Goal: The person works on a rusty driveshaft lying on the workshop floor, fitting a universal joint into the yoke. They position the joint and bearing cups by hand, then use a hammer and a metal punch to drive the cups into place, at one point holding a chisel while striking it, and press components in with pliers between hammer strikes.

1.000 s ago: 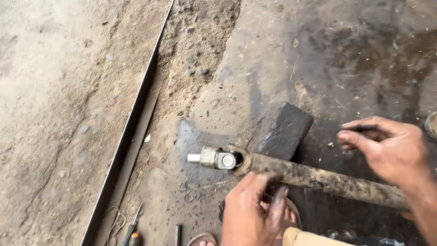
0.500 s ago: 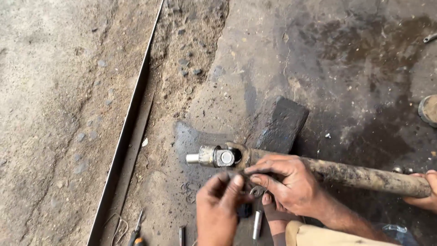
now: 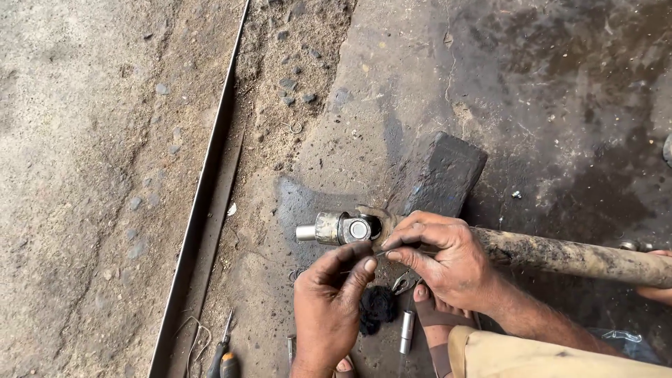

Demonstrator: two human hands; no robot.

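A grimy drive shaft (image 3: 581, 257) lies on the stained concrete. Its shiny universal joint (image 3: 343, 228) points left. My right hand (image 3: 441, 255) rests over the yoke just right of the joint, thumb and forefinger pinched on a thin metal wire (image 3: 381, 253). My left hand (image 3: 327, 308) comes up from below, and its fingertips meet the same wire just under the joint. A black greasy lump (image 3: 379, 306) lies on the ground between my hands.
A dark block (image 3: 437, 175) props the shaft from behind. Pliers (image 3: 402, 283), a small metal cylinder (image 3: 407, 331) and my sandalled foot (image 3: 434, 315) lie below the joint. A screwdriver (image 3: 222, 353) sits by a long steel angle rail (image 3: 203, 210). Another hand (image 3: 658, 290) touches the shaft at the right edge.
My right hand came from the right side of the shaft over to the joint. My left hand left the shaft and rose to meet the right hand's fingertips.
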